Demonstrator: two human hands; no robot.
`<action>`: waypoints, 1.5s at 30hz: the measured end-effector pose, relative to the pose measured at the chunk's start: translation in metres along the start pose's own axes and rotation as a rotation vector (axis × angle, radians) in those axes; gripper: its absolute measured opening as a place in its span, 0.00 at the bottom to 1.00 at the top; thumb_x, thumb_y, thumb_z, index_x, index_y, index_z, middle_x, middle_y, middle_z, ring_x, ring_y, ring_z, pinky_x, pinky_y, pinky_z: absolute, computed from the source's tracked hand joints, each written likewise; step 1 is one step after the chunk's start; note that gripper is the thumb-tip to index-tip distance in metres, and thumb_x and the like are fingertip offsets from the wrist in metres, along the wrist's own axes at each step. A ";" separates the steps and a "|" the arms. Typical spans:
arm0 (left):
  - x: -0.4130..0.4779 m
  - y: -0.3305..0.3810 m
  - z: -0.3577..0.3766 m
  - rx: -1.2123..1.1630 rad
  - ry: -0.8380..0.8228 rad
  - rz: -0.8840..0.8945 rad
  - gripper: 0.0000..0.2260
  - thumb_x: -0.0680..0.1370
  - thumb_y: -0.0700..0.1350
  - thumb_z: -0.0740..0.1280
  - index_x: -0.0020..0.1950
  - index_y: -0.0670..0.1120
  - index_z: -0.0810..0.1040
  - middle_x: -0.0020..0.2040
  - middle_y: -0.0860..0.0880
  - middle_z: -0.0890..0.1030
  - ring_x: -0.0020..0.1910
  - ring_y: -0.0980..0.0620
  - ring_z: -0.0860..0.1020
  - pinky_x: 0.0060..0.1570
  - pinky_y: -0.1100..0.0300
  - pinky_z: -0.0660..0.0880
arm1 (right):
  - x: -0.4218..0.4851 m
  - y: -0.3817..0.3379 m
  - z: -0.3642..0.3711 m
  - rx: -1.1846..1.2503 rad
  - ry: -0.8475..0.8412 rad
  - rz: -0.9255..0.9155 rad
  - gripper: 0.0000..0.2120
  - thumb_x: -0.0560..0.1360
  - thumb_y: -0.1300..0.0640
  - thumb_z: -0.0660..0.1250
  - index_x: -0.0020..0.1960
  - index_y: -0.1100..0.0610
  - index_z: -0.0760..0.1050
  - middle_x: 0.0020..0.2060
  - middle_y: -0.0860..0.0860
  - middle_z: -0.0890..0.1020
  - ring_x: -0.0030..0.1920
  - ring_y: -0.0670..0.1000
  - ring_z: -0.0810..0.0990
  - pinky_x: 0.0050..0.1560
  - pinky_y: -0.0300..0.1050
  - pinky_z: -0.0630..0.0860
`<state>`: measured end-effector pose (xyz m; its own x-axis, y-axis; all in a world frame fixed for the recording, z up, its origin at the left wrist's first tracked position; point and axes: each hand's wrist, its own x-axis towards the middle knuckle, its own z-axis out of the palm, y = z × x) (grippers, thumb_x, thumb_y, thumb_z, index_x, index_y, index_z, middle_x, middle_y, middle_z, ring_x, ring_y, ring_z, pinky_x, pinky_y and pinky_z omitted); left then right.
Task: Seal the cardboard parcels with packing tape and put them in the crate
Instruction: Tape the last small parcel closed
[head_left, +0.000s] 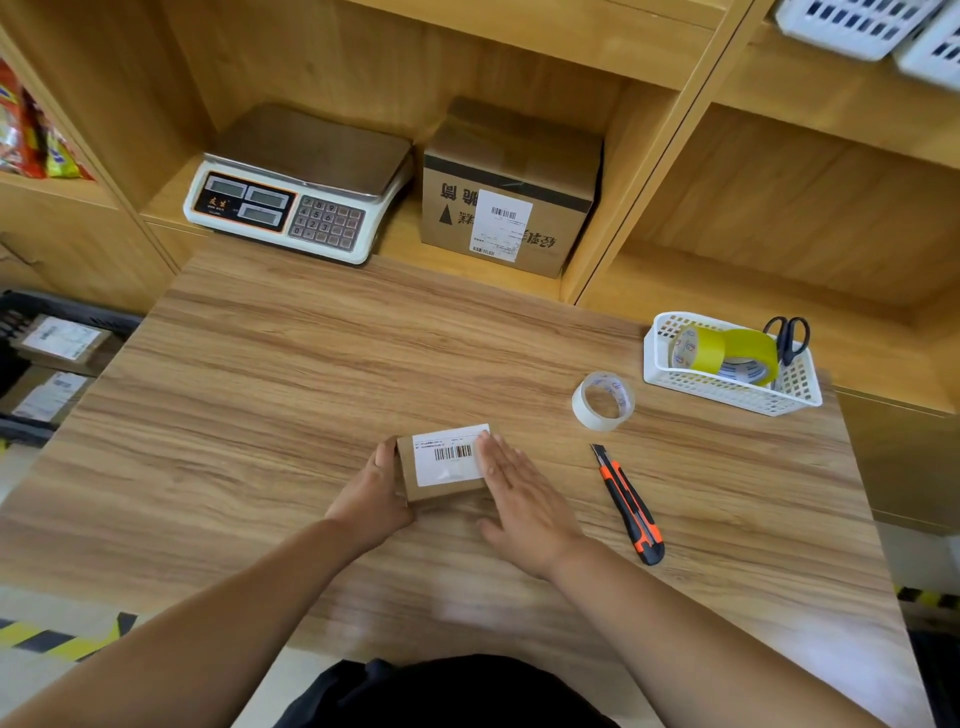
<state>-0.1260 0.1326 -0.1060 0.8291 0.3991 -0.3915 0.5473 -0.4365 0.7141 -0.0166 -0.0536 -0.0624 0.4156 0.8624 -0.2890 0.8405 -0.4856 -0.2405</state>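
A small cardboard parcel (441, 470) with a white barcode label lies on the wooden table (260, 395) near its front middle. My left hand (371, 493) grips the parcel's left end, fingers curled round it. Flat on the parcel's right side lies my right hand (519, 493), its fingers straight. A roll of clear packing tape (602, 401) stands on the table to the right, apart from both hands. The black crate (62, 312) sits low at the far left beside the table, with labelled parcels (60, 340) inside.
An orange and black utility knife (628, 504) lies right of my right hand. A white basket (727, 387) at the back right holds yellow tape and scissors. On the shelf behind stand a weighing scale (301, 182) and a larger cardboard box (509, 192).
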 end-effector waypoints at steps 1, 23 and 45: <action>-0.001 0.001 -0.001 -0.011 0.002 -0.006 0.42 0.64 0.41 0.73 0.74 0.47 0.56 0.68 0.49 0.68 0.64 0.50 0.71 0.58 0.57 0.71 | -0.002 0.001 0.000 0.014 0.003 0.020 0.42 0.78 0.50 0.59 0.73 0.59 0.28 0.71 0.47 0.33 0.72 0.44 0.30 0.73 0.38 0.32; -0.005 0.022 0.009 -0.176 0.012 -0.166 0.37 0.70 0.58 0.70 0.71 0.44 0.60 0.67 0.46 0.71 0.67 0.48 0.69 0.64 0.49 0.68 | 0.003 -0.013 0.010 0.039 -0.019 0.070 0.44 0.75 0.45 0.63 0.76 0.46 0.33 0.74 0.57 0.30 0.74 0.56 0.29 0.75 0.53 0.37; 0.005 0.052 -0.023 -0.124 0.292 -0.133 0.42 0.69 0.51 0.76 0.76 0.48 0.55 0.59 0.47 0.77 0.56 0.47 0.76 0.47 0.59 0.70 | 0.026 -0.012 -0.020 1.456 0.244 0.667 0.07 0.76 0.62 0.65 0.47 0.53 0.79 0.46 0.49 0.83 0.50 0.49 0.80 0.56 0.44 0.76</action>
<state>-0.0960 0.1303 -0.0569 0.6741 0.6679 -0.3155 0.6153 -0.2713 0.7402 -0.0086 -0.0223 -0.0482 0.7142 0.3860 -0.5838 -0.4677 -0.3574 -0.8084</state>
